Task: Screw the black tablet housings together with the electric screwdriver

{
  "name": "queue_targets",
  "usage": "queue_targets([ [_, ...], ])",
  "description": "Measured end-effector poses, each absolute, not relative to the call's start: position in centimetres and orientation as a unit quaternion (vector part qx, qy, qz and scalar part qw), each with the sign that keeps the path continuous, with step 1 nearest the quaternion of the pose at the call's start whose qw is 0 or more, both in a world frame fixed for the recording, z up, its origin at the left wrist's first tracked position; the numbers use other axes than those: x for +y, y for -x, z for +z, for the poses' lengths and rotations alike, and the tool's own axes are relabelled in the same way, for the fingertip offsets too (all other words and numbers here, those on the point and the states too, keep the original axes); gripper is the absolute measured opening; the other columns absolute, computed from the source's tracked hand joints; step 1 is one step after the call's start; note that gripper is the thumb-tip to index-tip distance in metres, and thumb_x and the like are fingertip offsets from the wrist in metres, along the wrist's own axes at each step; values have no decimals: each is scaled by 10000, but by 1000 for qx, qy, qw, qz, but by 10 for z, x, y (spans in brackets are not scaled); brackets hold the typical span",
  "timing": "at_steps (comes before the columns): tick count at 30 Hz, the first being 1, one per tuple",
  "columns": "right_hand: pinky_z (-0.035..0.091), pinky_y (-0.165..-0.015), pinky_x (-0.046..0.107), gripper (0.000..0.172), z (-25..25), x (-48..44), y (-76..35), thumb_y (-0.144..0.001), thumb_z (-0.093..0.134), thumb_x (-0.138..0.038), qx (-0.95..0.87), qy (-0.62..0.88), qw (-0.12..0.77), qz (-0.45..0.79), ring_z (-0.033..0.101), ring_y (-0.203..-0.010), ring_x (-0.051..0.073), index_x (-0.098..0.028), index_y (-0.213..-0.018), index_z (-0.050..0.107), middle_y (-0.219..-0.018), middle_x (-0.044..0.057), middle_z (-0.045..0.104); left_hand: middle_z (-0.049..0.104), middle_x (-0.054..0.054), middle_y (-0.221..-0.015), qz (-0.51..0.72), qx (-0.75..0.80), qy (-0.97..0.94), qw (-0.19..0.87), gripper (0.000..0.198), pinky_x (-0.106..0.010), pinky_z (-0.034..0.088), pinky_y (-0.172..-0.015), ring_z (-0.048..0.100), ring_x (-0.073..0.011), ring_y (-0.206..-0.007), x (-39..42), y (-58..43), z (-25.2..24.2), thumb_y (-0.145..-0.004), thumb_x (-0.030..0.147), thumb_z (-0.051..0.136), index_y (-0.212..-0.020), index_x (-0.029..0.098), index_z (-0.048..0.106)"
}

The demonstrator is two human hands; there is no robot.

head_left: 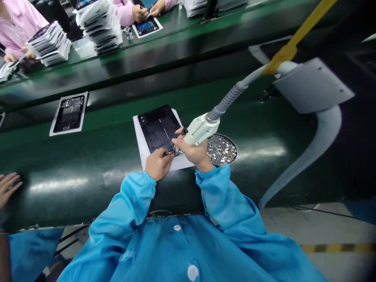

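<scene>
An opened black tablet body (158, 129), its inner parts showing, lies on a white sheet (141, 145) on the green bench. My right hand (197, 152) is wrapped round a white hand tool (202, 129) with a ribbed grey hose (227, 102). The tool's tip is hidden by my fingers near the tablet's lower right corner. Bent fingers of my left hand (160, 162) press together at the tablet's lower edge, beside the tool. Whatever sits between those fingertips is too small to make out. A round perforated dish (222, 149) of small shiny metal pieces stands just right of my right hand.
Another opened tablet (69, 113) lies on its sheet to the left. A grey bracket (314, 86) and yellow strap (282, 56) hold the hose at right. Across the bench, co-workers in pink handle tablets beside stacked sheets (100, 27). Another person's hand (8, 188) rests at far left.
</scene>
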State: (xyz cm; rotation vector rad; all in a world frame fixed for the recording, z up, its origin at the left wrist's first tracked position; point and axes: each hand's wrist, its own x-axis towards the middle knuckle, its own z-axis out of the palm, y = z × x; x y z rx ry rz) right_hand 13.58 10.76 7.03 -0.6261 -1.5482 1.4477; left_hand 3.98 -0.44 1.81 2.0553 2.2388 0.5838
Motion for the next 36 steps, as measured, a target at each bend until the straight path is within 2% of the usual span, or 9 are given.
queue_targets([
  [5,550,-662,384,149,65,107,-135,-654,688,-222,-639,244,438,584,557,-487,146,-229,-732,562,-496,-59,552,611,-75,-989,190,722,-664,35,312,-307,470,-726,562,-185,-868,-4,-40,19,-966,325,425,-1015,230,718],
  [9,554,-770,413,177,61,105,-134,-661,672,-236,-661,245,431,564,628,-677,201,-246,-607,504,-515,-24,545,613,-75,-994,184,721,-667,27,320,-308,461,-712,559,-188,-860,-3,-41,20,-966,322,418,-1020,227,719],
  [15,562,-664,369,160,55,101,-133,-670,675,-281,-680,246,405,560,563,-557,162,-243,-634,523,-520,-29,536,584,-88,-908,178,721,-669,21,300,-308,448,-695,548,-196,-842,-4,-42,22,-950,291,444,-951,205,730],
  [19,564,-667,355,147,53,101,-135,-666,698,-270,-666,244,419,567,566,-551,144,-229,-706,562,-554,-40,546,583,-83,-910,176,724,-667,17,315,-303,448,-691,547,-190,-837,-3,-42,22,-958,309,432,-971,213,733],
  [25,570,-830,376,277,42,102,-130,-684,716,-286,-629,243,412,612,686,-844,198,-209,-926,606,-905,52,698,603,-84,-949,201,721,-662,16,287,-308,466,-705,562,-193,-853,-3,-41,18,-949,306,463,-994,221,733],
  [27,587,-789,368,394,43,102,-128,-695,721,-300,-617,227,405,636,699,-846,199,-220,-1054,581,-968,58,710,611,-83,-955,213,717,-664,9,293,-304,473,-715,570,-189,-859,-3,-40,16,-954,309,457,-998,216,731],
  [29,590,-672,334,446,49,105,-130,-692,735,-293,-614,224,400,643,695,-699,175,-225,-1097,560,-870,28,722,619,-81,-962,223,713,-664,-3,289,-302,478,-716,577,-188,-859,-4,-40,15,-953,309,462,-1001,210,729],
  [32,522,-508,275,384,60,119,-140,-684,751,-249,-609,248,437,615,595,-464,125,-227,-1022,571,-590,-63,650,631,-76,-973,226,710,-667,-13,265,-304,483,-706,581,-189,-850,-4,-39,14,-941,296,486,-1016,205,723],
  [36,400,-398,237,243,60,159,-160,-693,724,-224,-575,284,553,532,476,-354,91,-228,-878,566,-447,-116,533,640,-68,-990,221,709,-670,-10,245,-299,484,-710,578,-184,-844,-5,-38,13,-930,279,503,-1032,207,714],
])
